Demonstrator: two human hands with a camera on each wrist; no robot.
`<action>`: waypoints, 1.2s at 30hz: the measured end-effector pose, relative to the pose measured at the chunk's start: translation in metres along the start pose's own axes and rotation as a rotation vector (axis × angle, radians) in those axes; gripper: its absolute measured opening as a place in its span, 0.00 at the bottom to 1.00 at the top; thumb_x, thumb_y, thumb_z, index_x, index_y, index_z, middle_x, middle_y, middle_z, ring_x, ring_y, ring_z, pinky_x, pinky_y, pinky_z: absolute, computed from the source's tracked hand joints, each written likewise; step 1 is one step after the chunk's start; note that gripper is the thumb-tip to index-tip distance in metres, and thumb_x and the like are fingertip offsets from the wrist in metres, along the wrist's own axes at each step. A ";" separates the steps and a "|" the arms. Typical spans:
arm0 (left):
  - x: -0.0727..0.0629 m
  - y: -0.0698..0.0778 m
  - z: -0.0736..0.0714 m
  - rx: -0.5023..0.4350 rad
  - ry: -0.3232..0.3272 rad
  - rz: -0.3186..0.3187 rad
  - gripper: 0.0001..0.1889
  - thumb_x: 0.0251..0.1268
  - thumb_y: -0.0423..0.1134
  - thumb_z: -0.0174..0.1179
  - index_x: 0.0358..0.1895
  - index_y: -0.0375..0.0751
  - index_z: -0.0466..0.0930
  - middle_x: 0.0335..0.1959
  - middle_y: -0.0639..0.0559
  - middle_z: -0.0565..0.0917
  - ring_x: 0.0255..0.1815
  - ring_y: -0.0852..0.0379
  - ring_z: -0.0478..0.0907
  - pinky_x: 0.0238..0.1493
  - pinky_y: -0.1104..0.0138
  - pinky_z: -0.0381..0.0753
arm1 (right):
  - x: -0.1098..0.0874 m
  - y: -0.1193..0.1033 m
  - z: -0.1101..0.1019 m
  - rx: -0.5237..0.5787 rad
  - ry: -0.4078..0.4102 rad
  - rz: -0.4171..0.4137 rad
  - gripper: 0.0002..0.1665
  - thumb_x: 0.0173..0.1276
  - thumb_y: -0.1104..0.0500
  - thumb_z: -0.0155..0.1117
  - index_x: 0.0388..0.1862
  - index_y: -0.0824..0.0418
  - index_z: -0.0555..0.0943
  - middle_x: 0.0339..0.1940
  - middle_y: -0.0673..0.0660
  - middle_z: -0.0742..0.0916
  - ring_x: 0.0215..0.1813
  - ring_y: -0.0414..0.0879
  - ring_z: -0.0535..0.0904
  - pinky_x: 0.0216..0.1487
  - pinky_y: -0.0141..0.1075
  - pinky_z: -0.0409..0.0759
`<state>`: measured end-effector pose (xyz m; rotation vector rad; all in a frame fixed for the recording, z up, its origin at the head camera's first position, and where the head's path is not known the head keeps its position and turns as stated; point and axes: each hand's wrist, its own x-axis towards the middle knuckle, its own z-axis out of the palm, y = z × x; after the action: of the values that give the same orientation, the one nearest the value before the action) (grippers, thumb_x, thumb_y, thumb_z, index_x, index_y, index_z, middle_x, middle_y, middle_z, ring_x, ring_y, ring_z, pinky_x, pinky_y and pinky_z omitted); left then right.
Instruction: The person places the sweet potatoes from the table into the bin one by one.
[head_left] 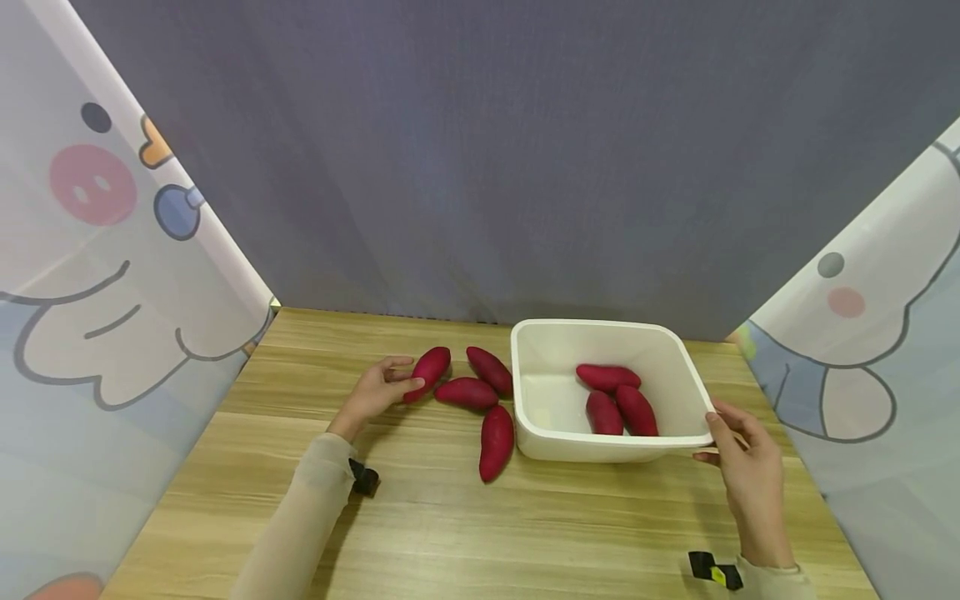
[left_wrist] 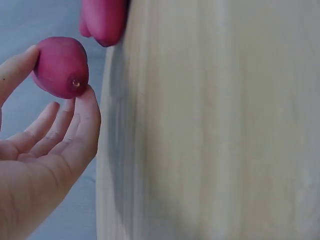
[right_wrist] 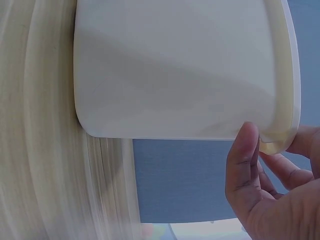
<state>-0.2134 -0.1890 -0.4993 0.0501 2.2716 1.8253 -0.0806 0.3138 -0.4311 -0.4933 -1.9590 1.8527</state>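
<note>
My left hand (head_left: 377, 392) pinches a red-skinned sweet potato (head_left: 432, 367) between thumb and fingers; its rounded end with a small stem spot faces the left wrist camera. To its right on the table lie a sweet potato (head_left: 467, 393), another behind it (head_left: 489, 370) and a third (head_left: 496, 443) nearer me. At the front right corner of a white plastic bin (head_left: 600, 448), my right hand (head_left: 753, 467) grips the rim, thumb on top and fingers beneath. Inside the bin are three sweet potatoes (head_left: 608, 377), grouped toward its right side.
The wooden table (head_left: 427, 533) carries everything. A grey curtain (head_left: 480, 167) hangs along its back edge. Cartoon-printed sheets flank it on the left (head_left: 82, 275) and on the right (head_left: 877, 333). Both sleeved wrists wear small black straps.
</note>
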 end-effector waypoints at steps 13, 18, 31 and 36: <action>-0.007 0.034 0.007 -0.198 -0.059 -0.005 0.32 0.65 0.39 0.70 0.70 0.36 0.69 0.62 0.33 0.75 0.53 0.49 0.81 0.49 0.60 0.84 | 0.001 0.000 0.000 -0.010 0.009 0.010 0.19 0.73 0.66 0.63 0.61 0.69 0.78 0.43 0.50 0.81 0.28 0.40 0.84 0.23 0.31 0.83; -0.007 0.051 0.011 -0.231 -0.089 0.038 0.31 0.65 0.38 0.70 0.69 0.39 0.70 0.61 0.34 0.76 0.54 0.46 0.81 0.53 0.54 0.82 | 0.001 0.000 0.000 -0.003 0.006 0.011 0.20 0.73 0.66 0.62 0.62 0.70 0.78 0.43 0.51 0.82 0.28 0.40 0.84 0.23 0.31 0.83; 0.003 0.104 0.035 -0.208 -0.179 0.127 0.30 0.63 0.40 0.71 0.67 0.42 0.73 0.59 0.40 0.78 0.55 0.46 0.79 0.51 0.54 0.83 | 0.001 0.000 -0.001 0.004 -0.001 -0.006 0.20 0.73 0.67 0.62 0.61 0.71 0.78 0.43 0.51 0.82 0.27 0.40 0.84 0.23 0.31 0.83; 0.009 0.127 0.051 -0.160 -0.214 0.156 0.30 0.62 0.43 0.72 0.67 0.46 0.75 0.59 0.45 0.79 0.56 0.47 0.79 0.56 0.48 0.79 | 0.001 -0.001 0.000 -0.008 0.006 0.002 0.20 0.73 0.66 0.63 0.61 0.70 0.78 0.42 0.51 0.82 0.27 0.40 0.84 0.23 0.31 0.83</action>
<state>-0.2266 -0.1105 -0.3882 0.3865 2.0202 1.9671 -0.0813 0.3140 -0.4304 -0.5032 -1.9639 1.8434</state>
